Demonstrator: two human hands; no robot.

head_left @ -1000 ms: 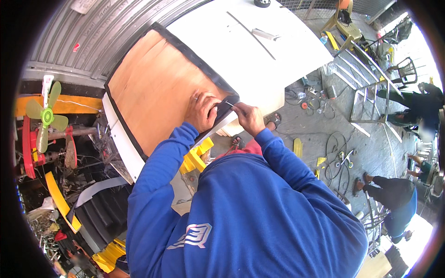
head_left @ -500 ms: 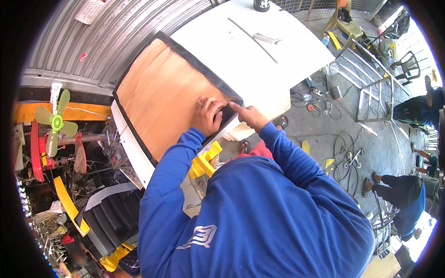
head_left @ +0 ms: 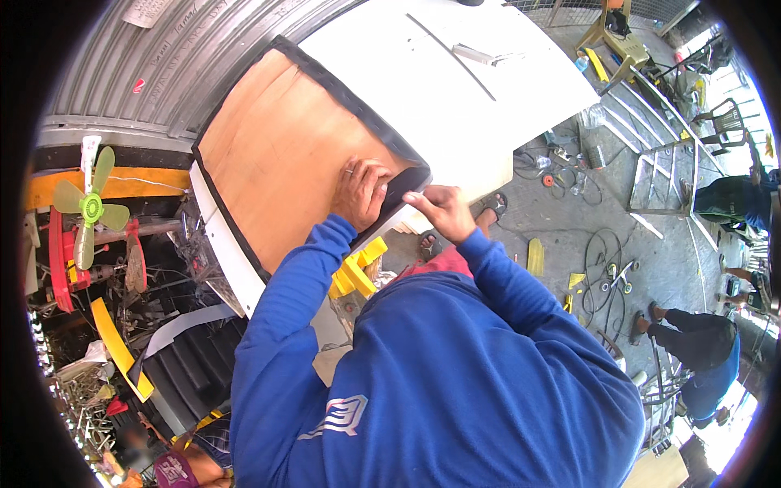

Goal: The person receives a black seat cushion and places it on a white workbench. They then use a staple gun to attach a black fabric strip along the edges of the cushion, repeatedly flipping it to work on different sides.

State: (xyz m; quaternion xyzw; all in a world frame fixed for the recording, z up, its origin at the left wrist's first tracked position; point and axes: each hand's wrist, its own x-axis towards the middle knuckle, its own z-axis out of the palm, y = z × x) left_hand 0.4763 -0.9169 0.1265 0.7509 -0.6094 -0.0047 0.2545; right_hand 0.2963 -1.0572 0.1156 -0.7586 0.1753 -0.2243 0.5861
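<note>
Shifted since the earlier frame: both hands now sit lower along the panel's near corner, and the view has swung so that the green fan lies further left.

Left hand: fingers spread flat, palm down, pressing the black edge strip against the brown board panel; nothing gripped.

Right hand: fingers curled, thumb and forefinger apparently pinching the black edge strip at the panel's corner; the pinch itself is partly hidden, so the hold is likely rather than certain.

Black edge strip: runs round the rim of the brown board panel, its near corner lying between the two hands.

Brown board panel: tilted, leaning by a white cabinet body, touching it along the upper right edge.

Yellow plastic piece: below the hands, beside the left sleeve.

Green fan: far left, near a red frame.

Corrugated metal shutter: behind the panel.

Another person, in blue, crouches on the concrete floor, well apart at right.
</note>
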